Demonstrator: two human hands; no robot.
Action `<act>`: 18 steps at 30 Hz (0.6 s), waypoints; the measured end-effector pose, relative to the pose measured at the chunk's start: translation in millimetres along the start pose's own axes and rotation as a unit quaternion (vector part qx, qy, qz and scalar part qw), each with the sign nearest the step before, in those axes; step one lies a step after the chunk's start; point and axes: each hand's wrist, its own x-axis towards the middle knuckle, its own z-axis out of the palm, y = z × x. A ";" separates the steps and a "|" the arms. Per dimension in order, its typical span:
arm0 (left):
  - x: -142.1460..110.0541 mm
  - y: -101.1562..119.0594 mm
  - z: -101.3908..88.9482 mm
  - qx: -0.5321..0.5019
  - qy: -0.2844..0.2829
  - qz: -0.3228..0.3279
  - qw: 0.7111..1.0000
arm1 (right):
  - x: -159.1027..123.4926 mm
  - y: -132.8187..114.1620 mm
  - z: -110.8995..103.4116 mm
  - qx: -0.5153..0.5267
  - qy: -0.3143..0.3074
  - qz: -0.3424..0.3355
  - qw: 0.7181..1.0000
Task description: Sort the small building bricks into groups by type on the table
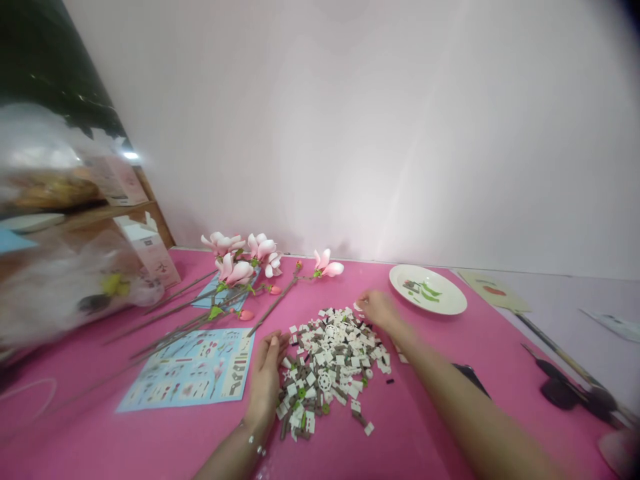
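A heap of small building bricks (333, 367), mostly white with brown, green and black ones mixed in, lies on the pink tabletop (400, 433). Along the left side of the heap rests my left hand (267, 367), fingers stretched out and touching its edge, with nothing visible in its grip. At the far right edge of the heap, my right hand (379, 310) is closed in a pinch. A small white brick (357, 307) shows at its fingertips; its exact shape is too small to make out.
Pink magnolia stems (235, 270) lie at the back left, partly over a light-blue instruction sheet (193, 370). A white plate (453, 303) with green pieces stands at the back right. Beyond are scissors (560, 380), a dark flat object (473, 379), a box (150, 250) and plastic bags (65, 293).
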 end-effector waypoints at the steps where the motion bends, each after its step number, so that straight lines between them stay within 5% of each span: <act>1: -0.7 1.2 0.6 0.002 0.002 -0.003 1.000 | 2.2 10.1 -4.1 -0.013 -0.006 0.018 1.000; 11: -0.1 0.6 1.2 0.006 0.005 0.001 1.000 | -2.5 29.8 -3.2 -0.069 -0.012 0.021 0.997; 18: -1.3 1.7 1.1 0.014 0.000 0.002 1.000 | -20.4 -11.8 -28.3 -0.073 0.032 -0.053 0.995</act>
